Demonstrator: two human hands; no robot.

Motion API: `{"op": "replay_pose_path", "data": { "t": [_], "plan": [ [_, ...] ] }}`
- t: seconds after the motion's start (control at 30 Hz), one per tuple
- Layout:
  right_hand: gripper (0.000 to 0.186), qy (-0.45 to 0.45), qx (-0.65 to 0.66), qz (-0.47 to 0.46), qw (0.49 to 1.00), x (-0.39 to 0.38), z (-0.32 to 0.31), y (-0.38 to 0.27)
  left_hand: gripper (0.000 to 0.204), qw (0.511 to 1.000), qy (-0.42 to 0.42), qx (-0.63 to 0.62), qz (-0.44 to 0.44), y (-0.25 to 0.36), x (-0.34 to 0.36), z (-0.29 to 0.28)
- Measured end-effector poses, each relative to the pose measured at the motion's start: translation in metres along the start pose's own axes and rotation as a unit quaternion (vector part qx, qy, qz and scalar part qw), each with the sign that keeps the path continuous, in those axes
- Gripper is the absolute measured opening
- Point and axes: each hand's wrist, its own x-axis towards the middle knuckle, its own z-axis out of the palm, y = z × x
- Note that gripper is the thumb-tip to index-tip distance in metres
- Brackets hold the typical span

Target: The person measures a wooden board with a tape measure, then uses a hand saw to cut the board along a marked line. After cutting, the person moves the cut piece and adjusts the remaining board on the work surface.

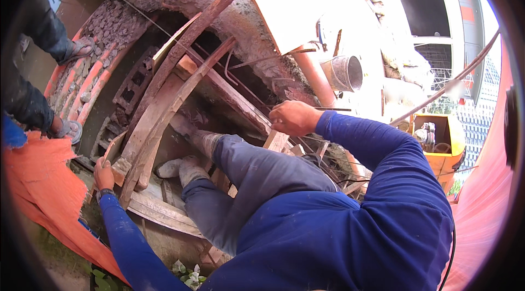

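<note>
My left hand [104,176] is closed around the end of a short wooden board [114,147], beside a small wood block [121,169]. Two long rough timbers [180,58] and a wide plank [155,118] slope up from there toward the concrete wall. My right hand [295,117] is raised in a closed fist near another long beam [240,102]. What its fingers hold, if anything, is hidden. A thin dark rod [338,109] shows just past the right wrist; whether it runs into the fist I cannot tell.
A person in sandals [71,127] stands at the left by a rubble-covered brick ledge [90,61]. Orange cloth [44,181] hangs at lower left. A bucket [345,73], steel bars [328,165] and a yellow machine [437,138] are at right. My feet stand between timbers.
</note>
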Motion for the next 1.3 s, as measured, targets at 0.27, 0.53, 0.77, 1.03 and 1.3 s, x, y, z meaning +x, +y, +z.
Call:
{"op": "replay_pose_path", "data": {
  "t": [0.27, 0.53, 0.77, 1.03, 1.3],
  "plan": [
    [0.036, 0.28, 0.013, 0.425, 0.861, -0.129, -0.076, 0.228, 0.049, 0.994, -0.027, -0.098, 0.03, -0.031, 0.019, 0.007],
    [0.046, 0.359, 0.084, 0.404, 0.837, -0.123, 0.004, 0.26, 0.051, 0.992, -0.092, -0.087, -0.004, -0.051, 0.034, -0.005],
    [0.052, 0.35, 0.001, 0.332, 0.876, -0.124, 0.023, 0.232, 0.045, 0.994, -0.075, -0.028, -0.081, 0.008, 0.025, -0.004],
    [0.062, 0.337, -0.001, 0.303, 0.891, -0.11, 0.006, 0.224, 0.059, 0.987, -0.097, 0.011, -0.129, 0.018, 0.032, -0.006],
    [0.044, 0.371, 0.065, 0.236, 0.896, -0.115, 0.004, 0.261, 0.065, 0.983, -0.073, 0.032, -0.165, 0.033, 0.028, 0.001]
  ]
}}
